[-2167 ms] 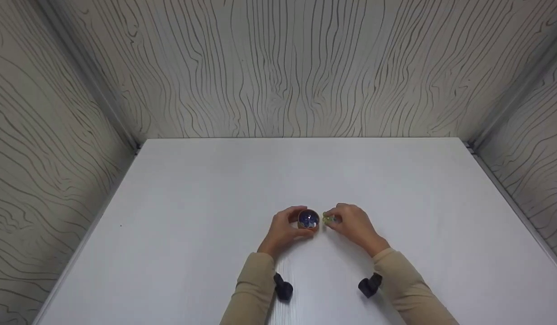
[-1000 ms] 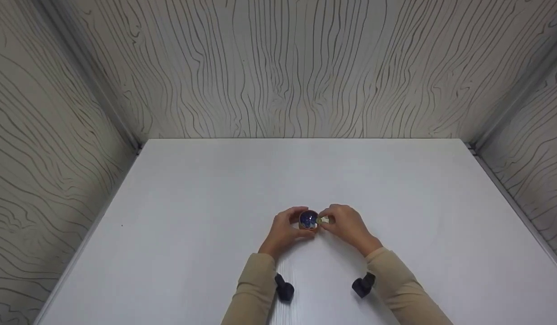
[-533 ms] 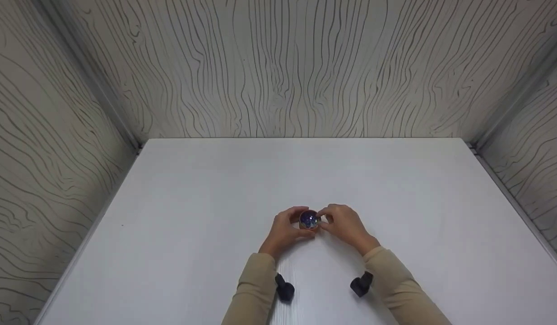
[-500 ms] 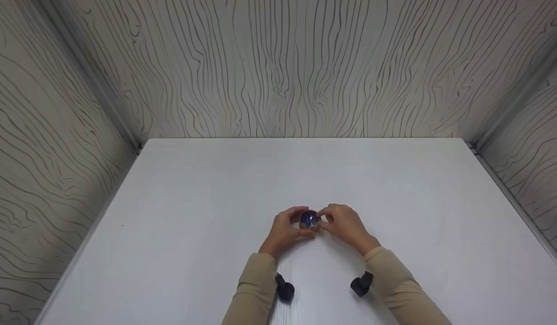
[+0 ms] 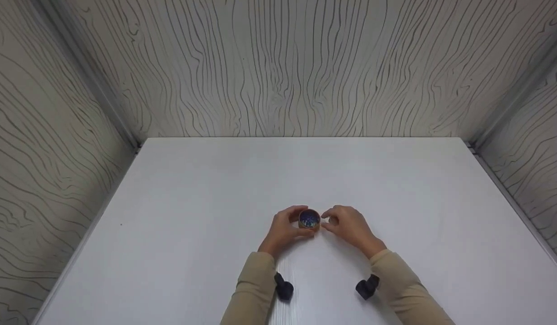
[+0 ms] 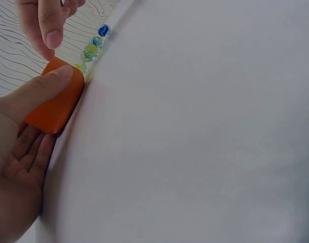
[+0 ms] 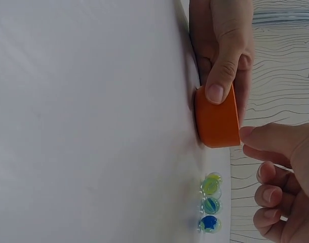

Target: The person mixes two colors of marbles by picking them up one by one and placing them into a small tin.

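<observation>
A small orange cup stands on the white table, with my left hand gripping its side, fingers and thumb curled around it. From above, its inside looks dark blue with blue-green glints. My right hand is at the cup's right side, index finger and thumb bent close to the rim and no thing visible between them. Below the right hand, several glass marbles lie in a row on the table, yellow-green, teal and blue. In the head view that hand mostly hides them.
The broad white table extends around both hands. Wood-grain patterned panels enclose it at the back and sides. A black wrist camera hangs by the left sleeve and another black camera by the right.
The right hand brought a yellow-green marble to the cup's rim, its fingers reached over the edge, and it has since drawn back slightly right without that marble showing. The left hand stays put.
</observation>
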A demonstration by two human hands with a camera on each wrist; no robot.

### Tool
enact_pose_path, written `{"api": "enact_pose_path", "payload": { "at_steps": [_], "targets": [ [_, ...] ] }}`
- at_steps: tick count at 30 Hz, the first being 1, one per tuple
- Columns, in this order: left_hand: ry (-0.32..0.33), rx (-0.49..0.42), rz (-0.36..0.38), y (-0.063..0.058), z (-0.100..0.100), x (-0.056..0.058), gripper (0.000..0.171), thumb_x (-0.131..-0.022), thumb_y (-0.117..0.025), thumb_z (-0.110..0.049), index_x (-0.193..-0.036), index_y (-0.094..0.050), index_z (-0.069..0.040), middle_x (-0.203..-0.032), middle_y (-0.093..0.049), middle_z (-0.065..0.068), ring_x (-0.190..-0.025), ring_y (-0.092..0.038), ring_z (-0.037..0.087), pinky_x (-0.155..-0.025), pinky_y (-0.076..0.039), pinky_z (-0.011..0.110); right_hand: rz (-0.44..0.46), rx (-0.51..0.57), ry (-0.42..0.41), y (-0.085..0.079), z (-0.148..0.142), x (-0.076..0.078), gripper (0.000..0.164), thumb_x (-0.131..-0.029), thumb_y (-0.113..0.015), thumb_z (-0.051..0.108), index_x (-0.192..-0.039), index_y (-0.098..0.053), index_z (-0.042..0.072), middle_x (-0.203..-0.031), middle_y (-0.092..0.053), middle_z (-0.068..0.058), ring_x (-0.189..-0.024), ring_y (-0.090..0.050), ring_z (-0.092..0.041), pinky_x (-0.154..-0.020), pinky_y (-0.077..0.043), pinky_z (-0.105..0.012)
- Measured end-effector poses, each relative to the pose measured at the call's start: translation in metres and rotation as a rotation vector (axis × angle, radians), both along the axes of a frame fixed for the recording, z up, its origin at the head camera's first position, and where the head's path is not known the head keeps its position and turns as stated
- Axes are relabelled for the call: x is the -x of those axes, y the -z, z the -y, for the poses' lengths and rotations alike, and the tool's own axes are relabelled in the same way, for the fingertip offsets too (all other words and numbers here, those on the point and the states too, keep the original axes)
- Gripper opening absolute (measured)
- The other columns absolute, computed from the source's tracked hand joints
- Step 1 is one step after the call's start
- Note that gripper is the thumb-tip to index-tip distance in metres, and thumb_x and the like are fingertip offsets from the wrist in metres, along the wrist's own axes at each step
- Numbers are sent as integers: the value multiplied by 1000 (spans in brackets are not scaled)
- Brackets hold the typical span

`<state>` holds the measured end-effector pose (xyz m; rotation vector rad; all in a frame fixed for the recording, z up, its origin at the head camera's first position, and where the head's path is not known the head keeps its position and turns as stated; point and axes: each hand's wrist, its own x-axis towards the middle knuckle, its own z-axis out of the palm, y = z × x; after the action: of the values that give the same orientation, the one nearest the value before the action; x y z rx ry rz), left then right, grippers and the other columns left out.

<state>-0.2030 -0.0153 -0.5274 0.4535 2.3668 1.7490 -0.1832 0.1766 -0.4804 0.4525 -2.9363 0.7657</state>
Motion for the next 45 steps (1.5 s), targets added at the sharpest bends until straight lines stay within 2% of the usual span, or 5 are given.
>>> {"api": "enact_pose_path", "payload": {
  "at_steps": [8,15,36,40,45],
  "targets": [
    [-4,19,-32,3,0,2,65,-70,-85,-12,-128,-58,-4,-125,-66,14,-120,-63,27,-104,-52,32,5,17,5,0,-8,0,20,-80,-76,13,-99,-76,8,-77,-68,-3,-65,-44,-7,-58,-37,-17],
    [-27,31,19,1,0,0,67,-68,-86,-15,-129,-59,-9,-127,-66,9,-121,-62,22,-108,-49,34,-29,30,9,2,-13,-1,17,-78,-76,11,-95,-76,6,-71,-63,-1,-63,-42,-6,-56,-35,-17],
    [-9,31,-36,3,-1,2,66,-68,-86,-11,-128,-59,-4,-127,-65,15,-120,-63,28,-105,-51,33,43,46,96,1,-28,-2,18,-80,-75,11,-98,-75,7,-75,-65,-3,-65,-45,-9,-57,-34,-17],
    [-11,23,-25,3,-1,2,66,-68,-86,-10,-128,-59,-4,-127,-66,15,-120,-62,28,-105,-51,32,50,44,108,1,-32,-3,18,-81,-75,11,-98,-75,8,-67,-56,0,-63,-42,-9,-55,-31,-18],
    [-34,21,36,2,-2,1,68,-67,-86,-14,-129,-59,-8,-126,-66,10,-120,-62,24,-108,-49,36,25,46,98,3,-36,-5,18,-80,-76,11,-98,-74,6,-65,-53,1,-61,-40,-7,-54,-32,-17]
  ]
}}
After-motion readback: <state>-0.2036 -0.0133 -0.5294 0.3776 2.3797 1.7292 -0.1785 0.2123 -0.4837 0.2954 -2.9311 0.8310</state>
